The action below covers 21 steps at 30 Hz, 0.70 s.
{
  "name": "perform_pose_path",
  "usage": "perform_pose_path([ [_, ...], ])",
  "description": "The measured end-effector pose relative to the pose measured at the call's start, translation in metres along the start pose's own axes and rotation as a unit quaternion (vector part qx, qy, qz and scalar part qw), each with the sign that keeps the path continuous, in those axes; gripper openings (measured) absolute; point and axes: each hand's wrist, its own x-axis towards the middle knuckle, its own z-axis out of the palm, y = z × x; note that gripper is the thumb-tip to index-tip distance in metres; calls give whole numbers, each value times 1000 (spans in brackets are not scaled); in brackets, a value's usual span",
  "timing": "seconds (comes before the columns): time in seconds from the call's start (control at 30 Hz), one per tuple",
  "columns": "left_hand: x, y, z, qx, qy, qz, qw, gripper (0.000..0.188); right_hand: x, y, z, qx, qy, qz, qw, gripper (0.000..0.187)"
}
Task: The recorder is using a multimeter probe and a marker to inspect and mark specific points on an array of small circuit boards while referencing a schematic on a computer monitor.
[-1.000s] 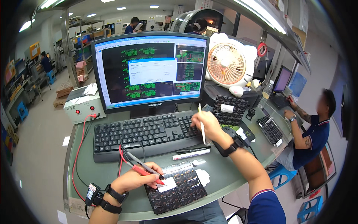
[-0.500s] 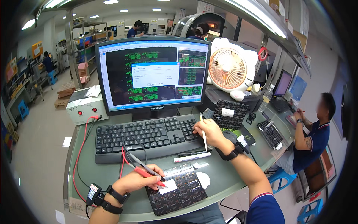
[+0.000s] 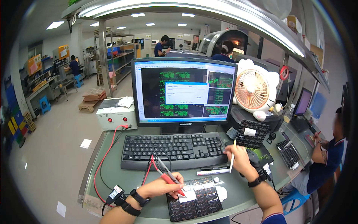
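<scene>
My left hand [image 3: 164, 186] is closed round a red test probe [image 3: 168, 179] and a grey test probe [image 3: 163, 165], both wired. Their tips point down at a white label [image 3: 188, 196] on a dark circuit board panel [image 3: 208, 201]; I cannot tell whether they touch it. My right hand [image 3: 242, 161] grips a slim white stick [image 3: 232, 162], which stands nearly upright between the fingers. Its fingertips are at the number pad end of the black keyboard [image 3: 158, 152]. A wide monitor [image 3: 153, 93] behind the keyboard shows green board layouts and a pop-up window.
A white tester box [image 3: 115, 115] with red leads stands left of the monitor. Right of it are a white fan [image 3: 251, 89], an upright board panel [image 3: 253, 134] and a mouse [image 3: 253, 158]. A marker [image 3: 212, 172] lies below the keyboard. A co-worker [image 3: 333, 153] sits at far right.
The view has swung left and up, so the desk appears farther right and lower. Both hands keep their grips, the left over the panel and the right by the number pad.
</scene>
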Motion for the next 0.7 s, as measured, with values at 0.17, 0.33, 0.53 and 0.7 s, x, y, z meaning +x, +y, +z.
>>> perform_pose_path([
  [0.17, 0, -4, -9, -30, 63, 84, 994, 15, -3, 8, -2, 15, 15, 3, 1000, 13],
  [0.33, -4, 3, -23, 128, 230, 218, 940, 23, -1, -4, -10, 84, 12, -9, 996, 17],
  [0.53, -6, 2, -20, 310, 376, 242, 839, 33, -7, -23, -17, 194, -142, -68, 968, 9],
  [0.7, -4, 8, -18, 300, 382, 214, 847, 30, -7, -28, -17, 105, -165, -136, 971, 12],
])
